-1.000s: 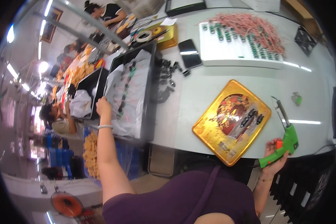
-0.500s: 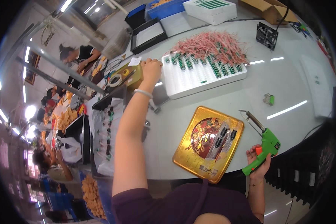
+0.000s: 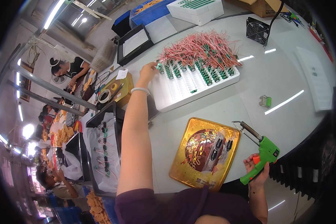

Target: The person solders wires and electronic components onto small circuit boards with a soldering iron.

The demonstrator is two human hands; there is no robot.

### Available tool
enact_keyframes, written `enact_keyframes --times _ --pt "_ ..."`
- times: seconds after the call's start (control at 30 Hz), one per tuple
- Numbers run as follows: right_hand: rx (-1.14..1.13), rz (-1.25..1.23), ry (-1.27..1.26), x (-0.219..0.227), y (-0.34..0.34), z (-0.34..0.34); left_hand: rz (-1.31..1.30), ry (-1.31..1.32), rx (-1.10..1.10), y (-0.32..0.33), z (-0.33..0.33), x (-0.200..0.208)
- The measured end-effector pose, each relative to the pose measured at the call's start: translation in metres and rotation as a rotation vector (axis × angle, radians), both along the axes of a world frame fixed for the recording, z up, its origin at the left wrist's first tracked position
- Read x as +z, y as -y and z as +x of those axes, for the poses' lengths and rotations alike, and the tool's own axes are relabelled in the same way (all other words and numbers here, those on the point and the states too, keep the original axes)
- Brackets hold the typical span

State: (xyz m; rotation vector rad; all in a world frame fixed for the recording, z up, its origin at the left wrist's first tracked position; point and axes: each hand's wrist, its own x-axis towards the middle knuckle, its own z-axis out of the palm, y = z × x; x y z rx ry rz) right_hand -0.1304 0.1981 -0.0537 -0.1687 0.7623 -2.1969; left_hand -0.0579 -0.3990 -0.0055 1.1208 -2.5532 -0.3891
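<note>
My left hand (image 3: pixel 148 72) reaches to the far left corner of a white foam tray (image 3: pixel 183 100). Its thumb and fingers pinch a small green part (image 3: pixel 159 66) at the tray's edge. Rows of green cylindrical parts (image 3: pixel 206 76) stand in the tray, with a tangle of thin pink wires (image 3: pixel 199 48) lying over their far side. Low on the right, my right hand (image 3: pixel 258 171) grips the handle of a green soldering gun (image 3: pixel 267 153), whose tip points left. Between the hands lies a golden tin lid (image 3: pixel 179 170) with small black parts (image 3: pixel 215 149) on it.
Left of my forearm, a black bin (image 3: pixel 115 164) holds wired parts on white plastic. Beyond it sits a yellow-green box (image 3: pixel 127 89) with a tape roll. A black fan (image 3: pixel 257 31) stands far right; a small green-and-metal piece (image 3: pixel 265 101) lies nearer. Other people work at left.
My left hand has moved onto the tray's far left corner, where a green part now shows in its fingers. My right hand still holds the soldering gun. The whole view has shifted slightly.
</note>
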Motion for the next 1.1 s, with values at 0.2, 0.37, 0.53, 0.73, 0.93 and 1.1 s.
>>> enact_keyframes --times 0.2,0.37,0.53,0.73,0.93,1.1 --pt "-0.005 0.001 -0.004 -0.002 0.0 0.0 0.3 -0.652 0.124 0.023 0.008 -0.014" --pt "-0.01 0.001 -0.006 -0.001 0.0 0.0 0.637 -1.029 0.24 0.02 0.007 -0.002" --pt "0.008 -0.02 -0.009 0.0 0.001 0.001 0.684 -1.558 -0.02 0.027 0.025 0.044" --pt "0.009 -0.059 0.015 -0.001 -0.001 0.0 0.552 -1.671 -0.22 0.005 0.067 0.143" --pt "0.021 -0.097 0.031 -0.004 -0.001 -0.002 0.472 -1.638 -0.347 -0.036 0.112 0.194" --pt "0.035 -0.121 0.041 -0.005 0.0 -0.002 0.5 -1.205 -0.287 -0.048 0.112 0.156"
